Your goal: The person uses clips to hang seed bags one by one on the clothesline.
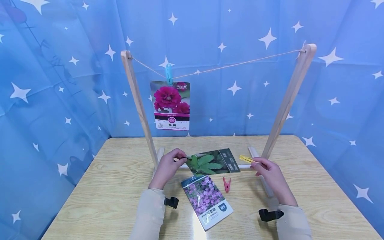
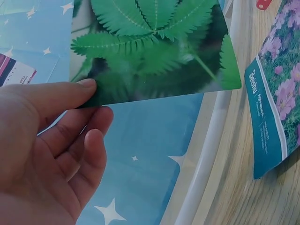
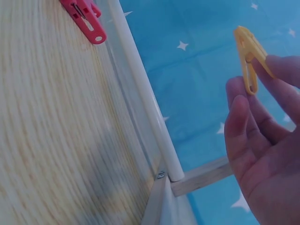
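My left hand (image 1: 169, 167) pinches one corner of a seed packet with green leaves (image 1: 207, 162), thumb on top and fingers beneath, as the left wrist view shows. The packet is held up off the table, above the far end of a second packet with purple flowers (image 1: 207, 201). In my right hand (image 1: 271, 178) a yellow clothespin (image 3: 251, 58) is held between thumb and fingers, to the right of the leaf packet. A red clothespin (image 1: 227, 184) lies on the table between the hands, beside the flower packet.
A wooden frame (image 1: 283, 106) stands at the back with a string (image 1: 240, 63) tied between its posts. From it hangs a hollyhock packet (image 1: 171, 106), clipped by a blue clothespin (image 1: 169, 74) near the left post. A white bar (image 1: 244, 166) joins the frame's feet. Behind hangs a blue star-patterned cloth (image 1: 210, 30).
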The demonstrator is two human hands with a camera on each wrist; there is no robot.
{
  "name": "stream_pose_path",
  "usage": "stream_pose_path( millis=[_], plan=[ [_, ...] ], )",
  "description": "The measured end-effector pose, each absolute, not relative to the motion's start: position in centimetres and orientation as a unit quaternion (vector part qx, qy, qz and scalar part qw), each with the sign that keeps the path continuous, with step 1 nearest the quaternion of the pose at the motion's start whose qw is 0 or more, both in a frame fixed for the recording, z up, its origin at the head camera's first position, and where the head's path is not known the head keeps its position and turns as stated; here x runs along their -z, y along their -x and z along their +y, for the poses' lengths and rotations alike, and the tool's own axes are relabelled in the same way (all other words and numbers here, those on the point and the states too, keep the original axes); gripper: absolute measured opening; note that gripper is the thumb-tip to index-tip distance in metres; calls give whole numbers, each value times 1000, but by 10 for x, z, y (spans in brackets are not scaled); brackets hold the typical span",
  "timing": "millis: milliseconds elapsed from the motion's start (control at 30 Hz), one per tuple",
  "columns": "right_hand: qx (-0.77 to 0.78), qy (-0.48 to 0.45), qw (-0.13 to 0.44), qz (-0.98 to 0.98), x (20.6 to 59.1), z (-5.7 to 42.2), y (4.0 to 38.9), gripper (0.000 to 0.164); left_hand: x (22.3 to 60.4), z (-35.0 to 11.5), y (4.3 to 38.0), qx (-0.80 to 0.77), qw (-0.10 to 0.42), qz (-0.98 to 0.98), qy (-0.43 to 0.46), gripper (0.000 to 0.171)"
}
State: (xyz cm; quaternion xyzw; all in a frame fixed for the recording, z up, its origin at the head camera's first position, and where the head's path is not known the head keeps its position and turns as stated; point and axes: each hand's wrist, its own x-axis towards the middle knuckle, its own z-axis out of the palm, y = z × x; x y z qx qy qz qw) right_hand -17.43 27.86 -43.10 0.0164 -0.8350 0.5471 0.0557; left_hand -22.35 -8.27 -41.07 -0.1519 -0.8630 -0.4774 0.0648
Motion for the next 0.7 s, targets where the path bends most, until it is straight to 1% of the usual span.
stream_pose_path(
  millis=[300,433,700],
  plan=[
    [-538,-21,62,-841,425,279,173,40,407,-81,224,485,76,-858,152,5],
    [-534,-22,63,-843,421,278,175,39,402,-82,225,496,91,-851,147,5],
    [-526,-23,67,-847,421,277,172,40,395,-81,225,539,106,-823,143,7]
  ],
)
